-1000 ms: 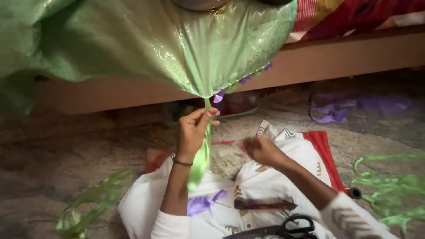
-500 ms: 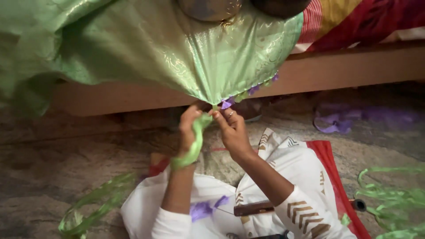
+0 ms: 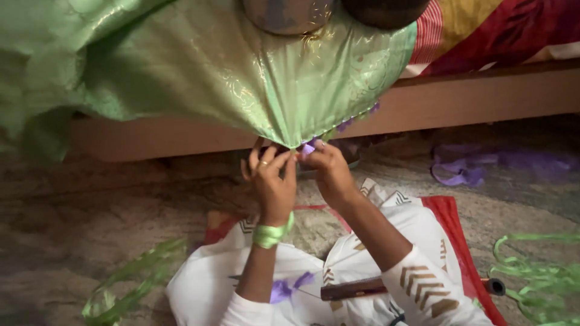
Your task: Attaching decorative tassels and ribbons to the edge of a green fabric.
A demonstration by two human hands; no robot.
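Note:
A shiny green cloth point(image 3: 199, 66) with gold patterns hangs off a bed edge, pulled to a point at its lower hem. My left hand point(image 3: 270, 178) and my right hand point(image 3: 329, 169) meet at that point and pinch the hem, where small purple tassels point(image 3: 309, 147) hang. A green thread bundle point(image 3: 270, 234) is looped around my left wrist. A dark wooden comb-like tool point(image 3: 353, 290) and a purple thread scrap point(image 3: 284, 288) lie on my white-clothed lap.
The wooden bed frame point(image 3: 483, 96) runs across the back, with red and yellow bedding point(image 3: 501, 30) on it. Green thread bundles lie on the stone floor at left point(image 3: 130, 284) and right point(image 3: 541, 278). Purple thread point(image 3: 465, 172) lies beyond. A red mat point(image 3: 450, 223) is under my legs.
My right hand rose from my lap to the hem beside my left hand. The hanging green thread slid down and now wraps my left wrist. The scissors left the view.

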